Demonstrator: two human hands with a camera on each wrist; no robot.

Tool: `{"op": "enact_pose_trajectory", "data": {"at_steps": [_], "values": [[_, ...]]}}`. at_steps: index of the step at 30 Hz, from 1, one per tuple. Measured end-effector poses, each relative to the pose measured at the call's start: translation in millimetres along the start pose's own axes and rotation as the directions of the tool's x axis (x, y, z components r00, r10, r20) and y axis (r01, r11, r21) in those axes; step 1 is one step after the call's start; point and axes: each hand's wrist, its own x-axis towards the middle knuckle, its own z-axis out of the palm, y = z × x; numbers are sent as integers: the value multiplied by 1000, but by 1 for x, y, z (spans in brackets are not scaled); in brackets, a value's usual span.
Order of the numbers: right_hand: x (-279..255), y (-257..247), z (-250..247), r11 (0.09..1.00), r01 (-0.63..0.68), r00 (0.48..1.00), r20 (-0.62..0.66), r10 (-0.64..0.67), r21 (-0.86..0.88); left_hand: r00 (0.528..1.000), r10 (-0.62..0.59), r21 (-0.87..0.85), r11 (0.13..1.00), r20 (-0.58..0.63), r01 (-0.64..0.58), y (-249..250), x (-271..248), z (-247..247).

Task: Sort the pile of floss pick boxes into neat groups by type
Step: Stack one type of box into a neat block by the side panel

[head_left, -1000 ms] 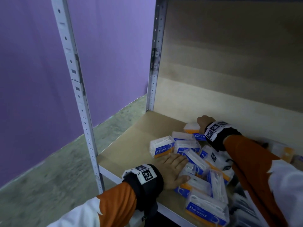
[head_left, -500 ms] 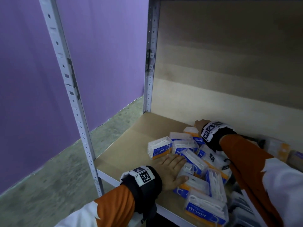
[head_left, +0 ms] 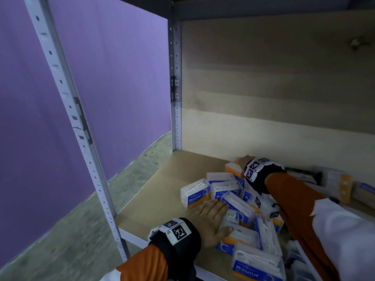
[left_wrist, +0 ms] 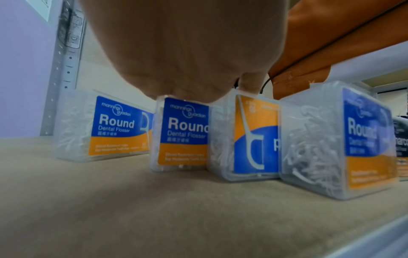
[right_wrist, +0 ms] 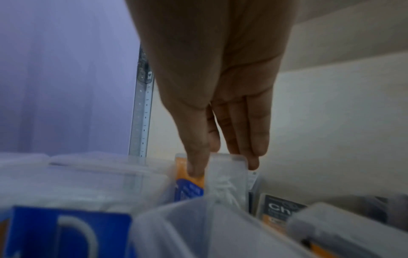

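A pile of clear floss pick boxes (head_left: 239, 203) with blue-and-orange "Round" labels lies on the wooden shelf (head_left: 162, 195). My left hand (head_left: 211, 222) lies flat with straight fingers against the pile's near left side; its palm (left_wrist: 187, 52) sits over a row of upright Round boxes (left_wrist: 183, 134). At the back of the pile my right hand (head_left: 242, 160) reaches down onto an upright box (head_left: 233, 169). The thumb (right_wrist: 195, 167) is on that box's orange face and the fingers (right_wrist: 253, 157) are behind it, pinching the clear box (right_wrist: 227, 176).
Dark-labelled charcoal boxes (right_wrist: 280, 209) and orange-edged ones (head_left: 343, 187) lie to the right along the wooden back panel (head_left: 263, 118). Metal uprights (head_left: 175, 98) frame the left side. The shelf's left part is bare wood, with a purple wall (head_left: 101, 78) beyond.
My right hand has sunk a little onto the rear box. The left hand stays flat on the pile. The head view has shifted slightly.
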Motion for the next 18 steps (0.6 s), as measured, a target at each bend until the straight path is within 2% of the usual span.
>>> {"op": "enact_pose_trajectory", "data": {"at_steps": [6, 9, 12, 13, 18], "values": [[-10, 0, 5, 999, -27, 1000, -2, 27, -41, 1000, -1, 16, 1000, 26, 1, -1, 1, -1], [-25, 1, -3, 998, 36, 997, -65, -39, -45, 999, -8, 19, 1000, 33, 7, 1, 1, 0], [-32, 9, -10, 996, 52, 996, 80, -46, -78, 998, -14, 38, 999, 56, 12, 2, 0, -3], [-36, 13, -12, 995, 61, 995, 86, -55, -77, 998, -17, 45, 999, 68, 14, 3, -1, -4], [-49, 42, -14, 992, 105, 992, -62, -110, -75, 991, -6, 80, 997, 134, -4, 6, -2, -14]]}}
